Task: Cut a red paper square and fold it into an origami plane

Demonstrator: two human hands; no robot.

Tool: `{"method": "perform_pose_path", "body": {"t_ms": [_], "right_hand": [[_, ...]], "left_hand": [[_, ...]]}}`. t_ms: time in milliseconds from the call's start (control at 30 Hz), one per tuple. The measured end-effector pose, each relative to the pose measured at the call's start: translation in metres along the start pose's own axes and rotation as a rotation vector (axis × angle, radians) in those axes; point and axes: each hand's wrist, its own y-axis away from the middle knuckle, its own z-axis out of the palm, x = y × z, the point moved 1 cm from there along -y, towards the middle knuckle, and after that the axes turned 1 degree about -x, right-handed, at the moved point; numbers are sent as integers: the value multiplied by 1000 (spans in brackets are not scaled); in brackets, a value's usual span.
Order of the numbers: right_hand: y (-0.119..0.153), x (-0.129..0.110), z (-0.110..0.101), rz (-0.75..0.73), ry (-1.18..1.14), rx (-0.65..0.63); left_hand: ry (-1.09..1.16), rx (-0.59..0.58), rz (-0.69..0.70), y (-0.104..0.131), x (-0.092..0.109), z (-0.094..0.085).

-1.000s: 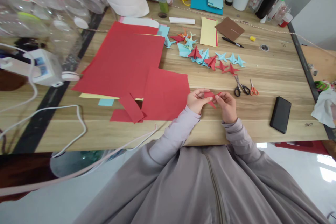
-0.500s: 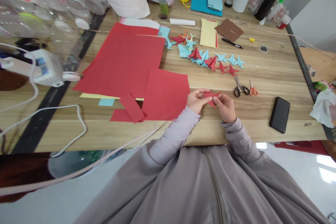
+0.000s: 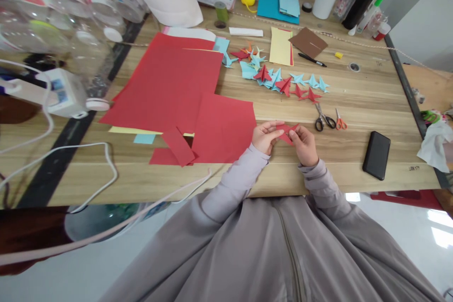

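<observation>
A small folded red paper [image 3: 286, 136] is held between my two hands above the front part of the table. My left hand [image 3: 265, 138] pinches its left side, with the thumb on top. The fingers of my right hand [image 3: 305, 145] are closed on its right side, where a pointed tip sticks up. Just left of my left hand lies a large red sheet [image 3: 224, 127]. Behind my hands, several folded red and light blue paper figures [image 3: 284, 85] lie in a loose row.
Black-handled scissors [image 3: 324, 120] and small orange scissors [image 3: 340, 120] lie right of my hands, with a black phone-like slab [image 3: 377, 155] farther right. Large red sheets [image 3: 170, 80] and red strips [image 3: 178, 145] are at left. A white cable [image 3: 106, 160] crosses the left front.
My left fingers have shifted slightly on the folded red paper, and more of its middle shows. My right hand has barely moved.
</observation>
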Motion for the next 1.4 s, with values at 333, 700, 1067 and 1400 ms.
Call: {"method": "perform_pose_path", "body": {"t_ms": [333, 700, 1067, 1400], "right_hand": [[1, -1, 2, 22, -27, -20], [2, 0, 2, 65, -68, -23], [2, -1, 3, 86, -177, -39], [1, 0, 4, 215, -395, -112]], "left_hand": [[-179, 48, 145, -7, -10, -6], [-200, 57, 242, -9, -11, -8], [-113, -35, 131, -6, -8, -7], [-14, -115, -14, -2, -5, -8]]}}
